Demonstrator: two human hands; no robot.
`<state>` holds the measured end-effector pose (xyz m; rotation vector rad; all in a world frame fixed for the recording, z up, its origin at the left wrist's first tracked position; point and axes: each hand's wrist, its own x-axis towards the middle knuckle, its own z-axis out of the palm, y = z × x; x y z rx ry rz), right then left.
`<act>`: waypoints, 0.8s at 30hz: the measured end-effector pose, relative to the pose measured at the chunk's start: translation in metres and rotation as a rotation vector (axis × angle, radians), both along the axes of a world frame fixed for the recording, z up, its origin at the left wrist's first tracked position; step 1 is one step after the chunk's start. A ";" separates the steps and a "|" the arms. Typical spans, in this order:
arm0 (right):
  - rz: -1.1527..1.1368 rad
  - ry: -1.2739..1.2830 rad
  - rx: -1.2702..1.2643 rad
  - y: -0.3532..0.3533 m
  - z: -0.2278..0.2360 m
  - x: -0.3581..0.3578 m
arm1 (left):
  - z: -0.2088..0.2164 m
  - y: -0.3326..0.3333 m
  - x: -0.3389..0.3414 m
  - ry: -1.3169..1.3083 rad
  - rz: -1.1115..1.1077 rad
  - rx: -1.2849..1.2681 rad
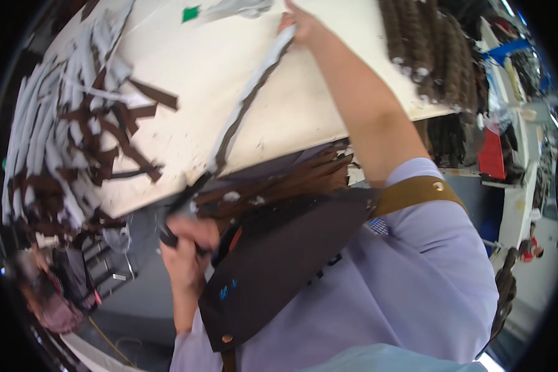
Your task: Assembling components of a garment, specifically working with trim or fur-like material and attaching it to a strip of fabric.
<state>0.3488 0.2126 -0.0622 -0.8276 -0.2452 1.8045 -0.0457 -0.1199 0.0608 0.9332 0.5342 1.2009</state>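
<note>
A long, narrow fabric strip (249,99), pale grey-white along one side and dark brown along the other, is stretched slantwise across the pale table. At the far end, my right hand (301,28) is closed around it, my arm reaching out over the tabletop. Low on the left, beyond the table's near edge, my left hand (191,239) makes a fist around the strip's dark end, which is smeared by motion. I cannot make out whether a separate tool is in that fist. Between apron and table edge lies a bundle of brown strips (291,180).
Many similar grey-white strips with brown ends (49,136) are heaped on the left of the table (186,80). Brown fluffy lengths (425,49) hang over its right side. A dark apron (279,266) covers my front. Another person (59,297) is at the lower left.
</note>
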 end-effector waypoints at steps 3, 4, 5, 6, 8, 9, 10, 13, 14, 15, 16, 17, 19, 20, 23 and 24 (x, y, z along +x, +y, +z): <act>-0.242 -0.150 -0.208 -0.051 0.065 -0.066 | 0.018 0.040 0.019 0.501 0.453 0.152; -0.353 0.054 -0.121 -0.049 0.043 -0.029 | 0.009 0.059 0.023 0.963 0.459 0.469; -0.449 0.261 -0.038 -0.042 0.018 -0.002 | -0.004 0.070 0.023 1.426 0.453 0.786; -0.423 0.269 -0.047 -0.046 0.025 -0.016 | -0.016 0.063 0.020 1.364 0.247 0.530; -0.696 0.219 -0.142 -0.083 0.063 -0.054 | -0.029 0.054 0.016 1.475 0.035 0.492; -0.693 0.219 -0.149 -0.099 0.061 -0.066 | -0.035 0.054 0.023 1.494 0.027 0.487; -0.542 0.143 -0.164 -0.110 0.058 -0.080 | -0.038 0.055 0.029 1.415 0.033 0.492; -0.336 -0.020 -0.176 -0.126 0.040 -0.105 | -0.045 0.059 0.048 1.320 0.064 0.508; -0.238 0.017 -0.138 -0.122 0.033 -0.102 | -0.044 0.058 0.054 1.349 0.054 0.527; -0.139 0.056 -0.105 -0.119 0.023 -0.102 | -0.052 0.058 0.058 1.333 0.007 0.520; -0.110 -0.040 -0.084 -0.113 0.025 -0.103 | -0.059 0.055 0.060 1.389 -0.034 0.505; -0.060 0.091 -0.011 -0.102 0.013 -0.084 | -0.063 0.050 0.061 1.439 -0.083 0.501; -0.323 -0.066 -0.200 -0.092 0.031 -0.090 | -0.069 0.035 0.055 1.276 -0.170 0.317; -0.325 -0.068 -0.211 -0.088 0.030 -0.085 | -0.071 0.029 0.053 1.103 -0.240 0.161; -0.278 -0.101 -0.129 -0.084 0.025 -0.079 | -0.080 0.004 0.041 0.687 -0.391 -0.289; -0.340 -0.219 -0.137 -0.086 0.031 -0.090 | -0.077 -0.006 0.039 0.604 -0.321 -0.359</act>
